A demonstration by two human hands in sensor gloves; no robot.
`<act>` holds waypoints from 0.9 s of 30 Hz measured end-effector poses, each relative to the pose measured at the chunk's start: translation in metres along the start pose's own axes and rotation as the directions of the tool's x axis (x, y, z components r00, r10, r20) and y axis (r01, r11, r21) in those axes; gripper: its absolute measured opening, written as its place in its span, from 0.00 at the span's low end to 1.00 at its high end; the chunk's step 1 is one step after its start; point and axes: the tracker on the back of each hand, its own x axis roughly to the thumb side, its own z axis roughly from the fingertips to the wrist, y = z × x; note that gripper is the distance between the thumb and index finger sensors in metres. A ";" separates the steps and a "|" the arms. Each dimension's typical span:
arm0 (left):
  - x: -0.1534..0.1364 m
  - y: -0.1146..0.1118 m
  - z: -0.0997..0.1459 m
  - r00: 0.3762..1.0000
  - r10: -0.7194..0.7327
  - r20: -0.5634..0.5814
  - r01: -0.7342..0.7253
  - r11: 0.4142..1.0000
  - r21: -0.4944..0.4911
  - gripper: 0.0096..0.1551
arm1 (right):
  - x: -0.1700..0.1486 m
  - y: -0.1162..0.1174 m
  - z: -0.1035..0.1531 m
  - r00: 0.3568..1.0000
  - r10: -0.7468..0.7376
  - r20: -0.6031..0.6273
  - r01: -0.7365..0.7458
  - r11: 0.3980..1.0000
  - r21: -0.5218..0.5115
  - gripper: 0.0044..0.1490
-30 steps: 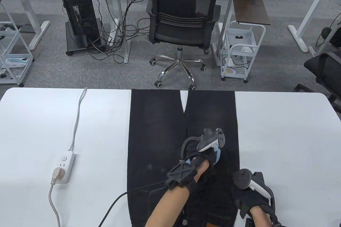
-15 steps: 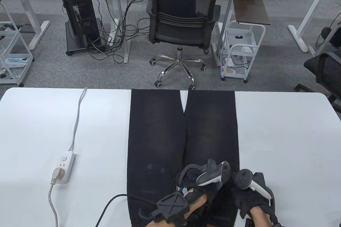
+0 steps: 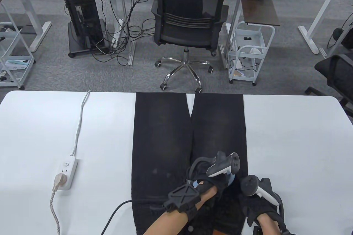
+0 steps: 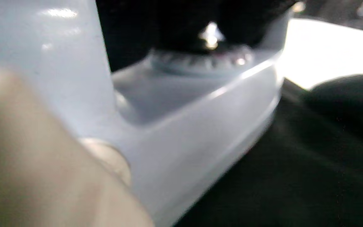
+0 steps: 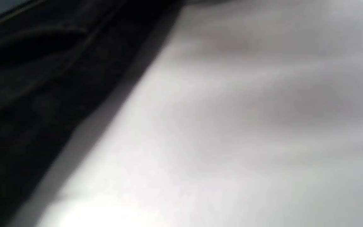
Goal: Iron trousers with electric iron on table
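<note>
Black trousers [image 3: 162, 135] lie flat on the white table [image 3: 289, 141], legs pointing away from me. My left hand [image 3: 212, 184] grips the handle of a light blue electric iron [image 3: 231, 177], mostly hidden under the glove and tracker, on the right leg near the waist. The left wrist view shows the iron's pale blue body [image 4: 181, 119] sitting on the dark cloth [image 4: 295, 164]. My right hand [image 3: 256, 204] rests on the trousers' right edge near the waist, just right of the iron. The right wrist view shows only a blurred cloth edge [image 5: 27, 78] and the table [image 5: 232, 126].
A white power strip [image 3: 66, 173] with a plug in it lies on the table's left side, its cable running to the far edge. The iron's black cord [image 3: 115, 213] trails left of my left forearm. An office chair [image 3: 190, 23] stands beyond the table.
My left hand drew the iron down the right leg toward the waist, then pushed it a little way back out. My right hand has stayed in place.
</note>
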 end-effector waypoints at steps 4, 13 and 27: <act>-0.016 0.012 -0.039 0.997 0.029 -0.068 -0.030 0.999 -0.019 0.20 | 0.001 0.000 0.000 1.000 0.005 -0.004 -0.005 1.000 0.006 0.43; -0.049 0.027 -0.078 0.984 0.097 -0.151 -0.101 0.995 -0.023 0.20 | 0.003 -0.001 -0.001 1.000 0.023 -0.003 -0.023 1.000 0.013 0.43; -0.013 0.006 -0.020 0.988 0.137 -0.068 -0.143 0.985 -0.099 0.19 | -0.003 -0.004 -0.003 0.999 -0.044 0.011 0.044 0.999 0.024 0.44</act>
